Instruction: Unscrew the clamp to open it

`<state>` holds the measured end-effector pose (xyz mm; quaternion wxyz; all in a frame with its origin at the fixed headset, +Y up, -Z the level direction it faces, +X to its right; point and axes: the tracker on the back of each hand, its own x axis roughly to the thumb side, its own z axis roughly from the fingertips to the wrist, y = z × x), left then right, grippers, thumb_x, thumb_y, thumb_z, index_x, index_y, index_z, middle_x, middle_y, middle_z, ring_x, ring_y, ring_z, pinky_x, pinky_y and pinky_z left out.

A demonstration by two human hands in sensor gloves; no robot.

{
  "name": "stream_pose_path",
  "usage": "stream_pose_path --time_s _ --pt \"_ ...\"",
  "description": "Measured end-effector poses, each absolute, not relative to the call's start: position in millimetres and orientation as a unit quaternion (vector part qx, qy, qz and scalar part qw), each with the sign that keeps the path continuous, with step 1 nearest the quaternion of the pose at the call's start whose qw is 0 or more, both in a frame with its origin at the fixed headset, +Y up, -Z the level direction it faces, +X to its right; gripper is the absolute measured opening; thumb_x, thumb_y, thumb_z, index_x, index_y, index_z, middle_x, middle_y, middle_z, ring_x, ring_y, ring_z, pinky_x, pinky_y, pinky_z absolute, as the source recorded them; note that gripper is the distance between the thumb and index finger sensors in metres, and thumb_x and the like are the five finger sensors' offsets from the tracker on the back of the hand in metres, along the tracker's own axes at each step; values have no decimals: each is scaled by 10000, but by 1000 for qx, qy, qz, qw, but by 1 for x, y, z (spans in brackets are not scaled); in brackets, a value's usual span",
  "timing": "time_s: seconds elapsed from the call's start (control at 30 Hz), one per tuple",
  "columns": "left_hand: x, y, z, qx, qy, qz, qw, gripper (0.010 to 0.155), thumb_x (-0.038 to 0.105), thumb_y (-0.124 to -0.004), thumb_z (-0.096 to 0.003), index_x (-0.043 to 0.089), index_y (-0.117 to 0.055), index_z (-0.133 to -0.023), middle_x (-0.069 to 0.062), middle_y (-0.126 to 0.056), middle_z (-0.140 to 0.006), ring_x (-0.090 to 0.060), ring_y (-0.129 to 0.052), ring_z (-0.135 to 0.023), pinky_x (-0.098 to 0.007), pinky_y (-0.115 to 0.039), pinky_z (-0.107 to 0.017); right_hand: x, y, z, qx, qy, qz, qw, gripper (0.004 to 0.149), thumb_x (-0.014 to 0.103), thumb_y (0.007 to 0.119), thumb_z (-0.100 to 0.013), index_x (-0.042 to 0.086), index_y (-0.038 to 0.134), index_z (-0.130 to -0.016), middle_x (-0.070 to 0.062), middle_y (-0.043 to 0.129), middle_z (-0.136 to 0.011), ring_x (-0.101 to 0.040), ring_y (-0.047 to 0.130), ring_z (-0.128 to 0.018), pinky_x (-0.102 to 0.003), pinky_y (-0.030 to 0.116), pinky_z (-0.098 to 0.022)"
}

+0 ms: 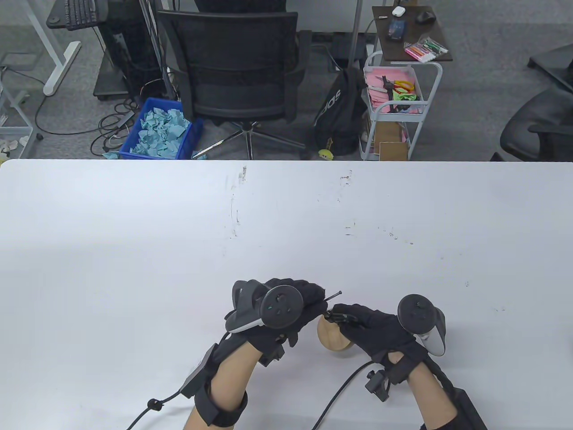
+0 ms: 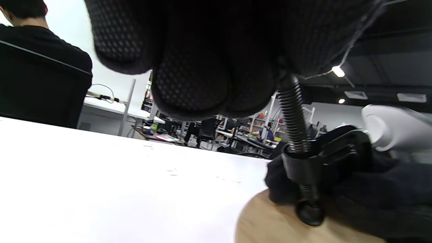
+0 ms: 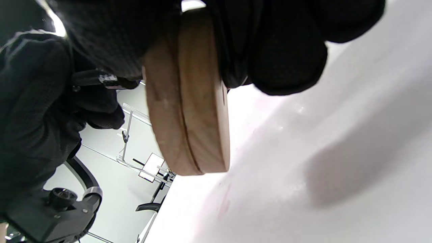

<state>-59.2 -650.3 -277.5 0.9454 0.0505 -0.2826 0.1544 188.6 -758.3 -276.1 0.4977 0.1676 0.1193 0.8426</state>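
A small black clamp (image 1: 341,317) sits on a round wooden disc (image 1: 333,341) near the table's front edge. In the left wrist view its threaded screw (image 2: 293,111) runs through the black frame (image 2: 324,157), and the screw's foot (image 2: 310,213) presses on the wood (image 2: 270,226). My left hand (image 1: 313,301) grips the upper end of the screw, where a thin cross pin (image 1: 334,294) sticks out. My right hand (image 1: 347,319) holds the clamp frame and the disc, with fingers (image 3: 283,50) wrapped over the disc's edge (image 3: 189,101). The disc stands tilted on the table.
The white table (image 1: 179,233) stretches ahead and to both sides, with faint scuff marks. Beyond its far edge stand an office chair (image 1: 233,71), a blue bin of paper scraps (image 1: 159,130) and a white cart (image 1: 394,107).
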Motion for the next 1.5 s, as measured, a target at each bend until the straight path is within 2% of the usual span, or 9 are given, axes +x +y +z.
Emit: stream_pose_path --time_s 0.17,0.3,0.37,0.5,0.7,0.87,1.03,1.23,1.5 --pt "-58 -652 -277 73 -272 162 946 402 592 -801 -454 285 -939 -674 68 -1019 -460 -102 -1058 -329 -300 -895 -398 189 -758 -276 170 118 843 497 464 424 843 -412 388 807 -873 -166 730 -868 -169 951 -499 -523 699 -467" --pt "-58 -646 -271 91 -284 177 938 529 556 -823 -458 344 -770 -940 78 -937 -828 -145 -1032 -662 -365 -842 -591 193 -759 -277 162 119 836 511 464 428 838 -416 391 802 -876 -164 727 -870 -166 949 -506 -520 699 -471" --pt "-56 -644 -269 76 -318 195 925 539 494 -843 -464 429 -719 -984 118 -847 -1000 -192 -941 -884 -432 -777 -696 195 -760 -278 157 119 832 519 467 424 840 -416 386 799 -879 -167 726 -869 -170 948 -506 -523 697 -471" --pt "-49 -645 -269 30 -343 207 916 510 450 -861 -461 445 -764 -961 133 -820 -1042 -228 -816 -1021 -505 -705 -749 198 -759 -279 157 114 827 527 466 429 838 -417 389 800 -879 -164 726 -870 -165 949 -506 -520 699 -469" --pt "-47 -652 -270 56 -308 116 943 498 454 -842 -466 451 -759 -957 128 -829 -1039 -233 -698 -1096 -537 -634 -789 201 -759 -280 153 113 829 527 467 421 843 -415 379 804 -879 -172 726 -867 -174 948 -503 -525 696 -468" --pt "-50 -652 -272 60 -298 136 943 486 475 -827 -465 409 -786 -944 91 -961 -873 -204 -1018 -770 -421 -811 -652 202 -760 -280 153 112 830 524 470 428 841 -416 385 800 -882 -167 728 -867 -166 949 -503 -520 699 -468" --pt "-52 -652 -274 60 -297 162 939 471 467 -846 -452 355 -829 -909 78 -1036 -682 -113 -1098 -473 -328 -898 -483 201 -760 -280 153 110 833 519 471 424 843 -414 381 801 -882 -171 728 -866 -171 949 -501 -523 698 -466" --pt "-54 -654 -277 51 -298 162 939 475 489 -837 -453 356 -825 -909 95 -1040 -671 -108 -1100 -489 -327 -898 -496 201 -760 -280 150 111 835 518 471 416 847 -412 376 805 -879 -175 726 -867 -179 947 -503 -529 693 -469" --pt "-72 -648 -283 12 -293 215 932 475 356 -768 -517 378 -737 -991 65 -950 -878 -175 -1042 -713 -408 -834 -620 207 -759 -281 146 98 829 530 469 432 838 -415 390 798 -880 -163 729 -867 -161 951 -502 -517 703 -465"
